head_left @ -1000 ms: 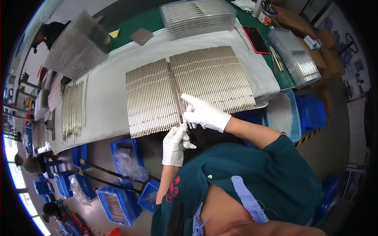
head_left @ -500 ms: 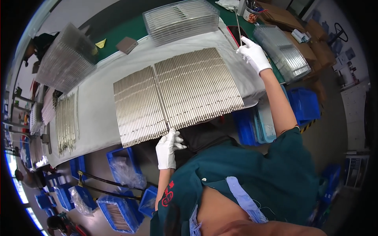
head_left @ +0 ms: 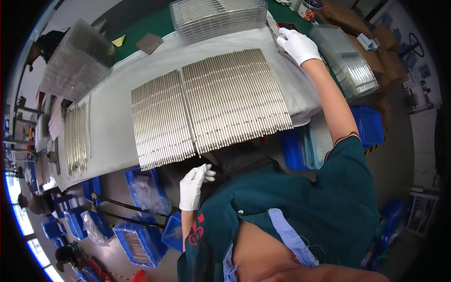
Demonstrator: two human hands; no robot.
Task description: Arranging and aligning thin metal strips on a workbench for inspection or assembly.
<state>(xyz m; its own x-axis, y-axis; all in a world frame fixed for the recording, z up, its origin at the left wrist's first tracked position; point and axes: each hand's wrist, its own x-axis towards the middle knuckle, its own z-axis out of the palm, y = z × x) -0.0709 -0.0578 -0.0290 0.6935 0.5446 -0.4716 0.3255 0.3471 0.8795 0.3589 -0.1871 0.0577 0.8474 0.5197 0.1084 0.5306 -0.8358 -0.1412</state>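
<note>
Slim silvery metal rods lie side by side on the white-covered table in two groups, a narrower left group (head_left: pixel 162 120) and a wider right group (head_left: pixel 237 96), with a narrow gap between. Just off the front edge below that gap is my left hand (head_left: pixel 193 187) in a white glove, fingers loosely bent and apart, touching no rod. My right hand (head_left: pixel 299 47), also gloved, reaches to the far right of the table beside a red-edged phone (head_left: pixel 286 26). Its fingers are bent together; what they hold, if anything, is hidden. A thin strip (head_left: pixel 272 29) lies by its fingertips.
Clear plastic trays stand in stacks at the back (head_left: pixel 218 21), far left (head_left: pixel 77 61) and right (head_left: pixel 345 61). More rods (head_left: pixel 76 136) lie on the left. A brown block (head_left: pixel 149 43) sits behind. Blue bins (head_left: pixel 138 242) stand below; other people are at left.
My left hand has drawn back from the rod ends toward me. My right hand has moved farther away; the thin rod that stood up from its fingers no longer shows.
</note>
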